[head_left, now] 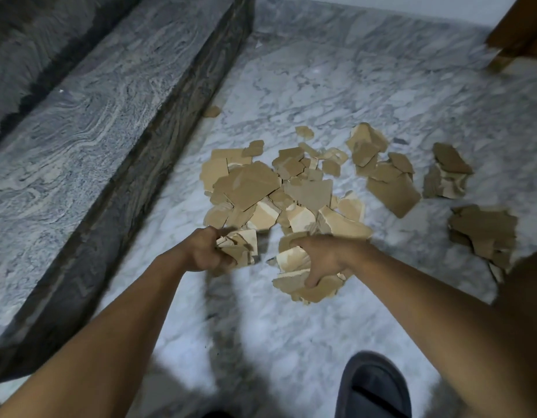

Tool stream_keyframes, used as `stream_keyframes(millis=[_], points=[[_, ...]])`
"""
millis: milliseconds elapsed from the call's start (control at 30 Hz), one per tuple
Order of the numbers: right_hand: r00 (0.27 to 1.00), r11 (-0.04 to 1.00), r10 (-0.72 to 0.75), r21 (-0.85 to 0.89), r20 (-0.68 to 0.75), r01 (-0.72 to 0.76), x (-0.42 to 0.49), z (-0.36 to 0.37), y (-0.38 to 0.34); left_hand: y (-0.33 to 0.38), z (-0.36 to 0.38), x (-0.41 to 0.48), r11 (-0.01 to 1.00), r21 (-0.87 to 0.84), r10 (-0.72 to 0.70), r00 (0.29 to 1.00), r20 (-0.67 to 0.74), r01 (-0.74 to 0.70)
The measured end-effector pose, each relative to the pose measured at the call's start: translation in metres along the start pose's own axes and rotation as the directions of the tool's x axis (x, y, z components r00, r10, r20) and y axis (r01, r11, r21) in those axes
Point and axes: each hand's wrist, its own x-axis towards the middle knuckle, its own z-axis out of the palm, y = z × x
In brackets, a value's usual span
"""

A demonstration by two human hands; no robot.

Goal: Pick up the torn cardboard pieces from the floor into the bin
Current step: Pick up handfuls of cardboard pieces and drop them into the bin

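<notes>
A person's bare left forearm (110, 327) shows at the lower left of the frame and the bare right forearm (427, 297) at the lower right, ending in the bare left hand (201, 251) and right hand (324, 257). At the bottom right, a dark slate-grey slide sandal (372, 372) with a rounded toe and broad strap covers one foot.

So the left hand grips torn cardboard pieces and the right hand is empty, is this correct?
Not quite. The left hand does grip cardboard pieces, but the right hand is not empty: it grips a bundle of pieces too, as the head view shows.
</notes>
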Motion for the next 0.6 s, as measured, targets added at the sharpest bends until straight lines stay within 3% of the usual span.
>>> stream_keyframes(millis=[167, 300, 433, 533, 600], points=[[1.0, 0.993, 0.022, 0.115, -0.011, -0.021, -0.022, -0.044, 0.016, 0.036, -0.01, 0.02, 0.993, 0.113, 0.002, 0.993, 0.117, -0.016], [0.998, 0.968, 0.004, 0.25, -0.059, 0.011, -0.032, -0.053, 0.023, 0.051, 0.002, 0.032, 1.0, 0.024, -0.002, 0.968, 0.25, -0.004], [0.998, 0.921, 0.048, 0.389, -0.038, -0.03, -0.029, -0.038, 0.03, 0.043, 0.002, 0.03, 0.998, 0.06, 0.005, 0.964, 0.267, -0.021], [0.999, 0.8, 0.047, 0.598, 0.015, -0.047, -0.028, -0.029, 0.032, 0.033, -0.01, 0.02, 1.0, -0.024, -0.006, 0.954, 0.3, 0.014], [0.997, 0.629, 0.031, 0.774, 0.071, -0.075, -0.026, -0.027, 0.026, 0.033, -0.014, 0.009, 0.988, -0.148, 0.002, 0.95, 0.311, 0.046]])
